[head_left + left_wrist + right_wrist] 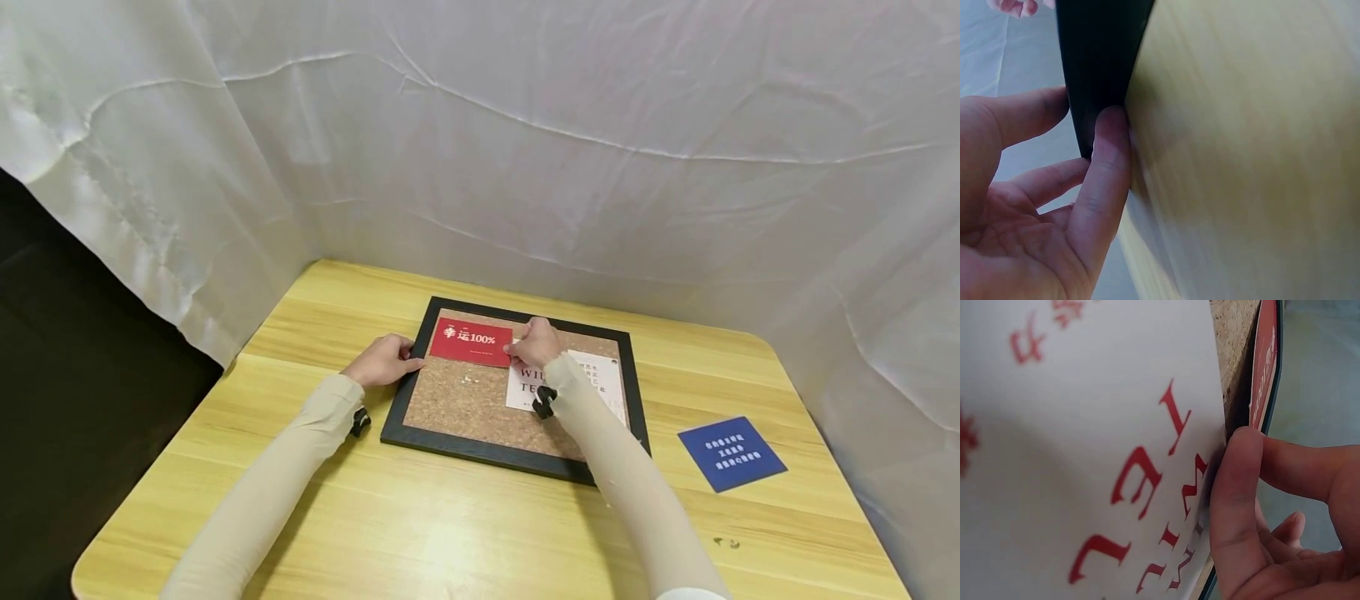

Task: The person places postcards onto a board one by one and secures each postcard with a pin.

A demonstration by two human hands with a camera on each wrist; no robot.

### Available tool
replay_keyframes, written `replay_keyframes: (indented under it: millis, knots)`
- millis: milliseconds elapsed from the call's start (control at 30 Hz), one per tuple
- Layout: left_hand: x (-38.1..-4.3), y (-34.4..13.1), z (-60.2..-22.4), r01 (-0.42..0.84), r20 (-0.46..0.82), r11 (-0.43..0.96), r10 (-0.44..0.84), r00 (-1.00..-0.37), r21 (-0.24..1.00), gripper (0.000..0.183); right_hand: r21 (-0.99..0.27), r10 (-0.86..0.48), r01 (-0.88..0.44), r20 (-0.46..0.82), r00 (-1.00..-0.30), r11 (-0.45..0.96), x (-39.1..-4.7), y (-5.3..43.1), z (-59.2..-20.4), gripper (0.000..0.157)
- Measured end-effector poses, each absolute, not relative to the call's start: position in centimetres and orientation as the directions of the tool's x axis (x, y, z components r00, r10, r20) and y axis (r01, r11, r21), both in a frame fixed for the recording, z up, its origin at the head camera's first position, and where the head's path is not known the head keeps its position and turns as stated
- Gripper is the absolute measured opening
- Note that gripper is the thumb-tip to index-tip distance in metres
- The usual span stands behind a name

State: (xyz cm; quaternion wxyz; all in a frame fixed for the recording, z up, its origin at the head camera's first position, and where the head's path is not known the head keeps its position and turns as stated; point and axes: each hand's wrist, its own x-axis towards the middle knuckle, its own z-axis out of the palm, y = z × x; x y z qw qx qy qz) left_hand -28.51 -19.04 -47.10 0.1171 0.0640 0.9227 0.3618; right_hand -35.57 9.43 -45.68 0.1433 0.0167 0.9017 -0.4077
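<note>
A cork board (pixel 457 408) in a black frame lies on the table. My left hand (pixel 384 360) grips the frame's left edge; in the left wrist view its fingers (pixel 1110 144) sit on both sides of the black frame (pixel 1100 56). A red card (pixel 468 342) with white lettering lies at the board's upper left. My right hand (pixel 538 343) pinches the red card's right edge between thumb and forefinger, as the right wrist view shows at the card's end (pixel 1264 375). Below that hand lies a white card (pixel 1085 456) with red lettering, partly hidden by the forearm in the head view.
A blue square card (pixel 732 454) with white lettering lies on the table right of the board. Small bits (pixel 726 542) lie nearer the front right, and small pale pieces (pixel 469 380) on the cork. A white curtain (pixel 525 167) hangs behind the table (pixel 360 517).
</note>
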Motion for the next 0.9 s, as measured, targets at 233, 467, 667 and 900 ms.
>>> replay_keyframes:
  millis: [233, 467, 667, 900]
  knots:
    - [-28.42, -19.12, -47.00, 0.026, -0.177, 0.727, 0.201, -0.964, 0.686, 0.022, -0.705, -0.087, 0.170, -0.313, -0.946, 0.688, -35.84, 8.99, -45.45, 0.034]
    - [-28.28, -19.03, -46.91, 0.025, -0.181, 0.734, 0.200, -0.963, 0.678, 0.022, -0.666, -0.069, 0.183, -0.333, -0.940, 0.723, -35.91, 8.75, -45.32, 0.034]
    - [-28.30, -18.97, -46.68, 0.021, -0.184, 0.742, 0.194, -0.963, 0.670, 0.024, -0.645, -0.072, 0.177, -0.342, -0.937, 0.744, -36.09, 8.61, -45.10, 0.031]
    - [-28.30, -18.94, -46.89, 0.021, -0.187, 0.733, 0.201, -0.962, 0.680, 0.022, -0.618, -0.056, 0.205, -0.376, -0.925, 0.759, -36.44, 8.38, -45.12, 0.028]
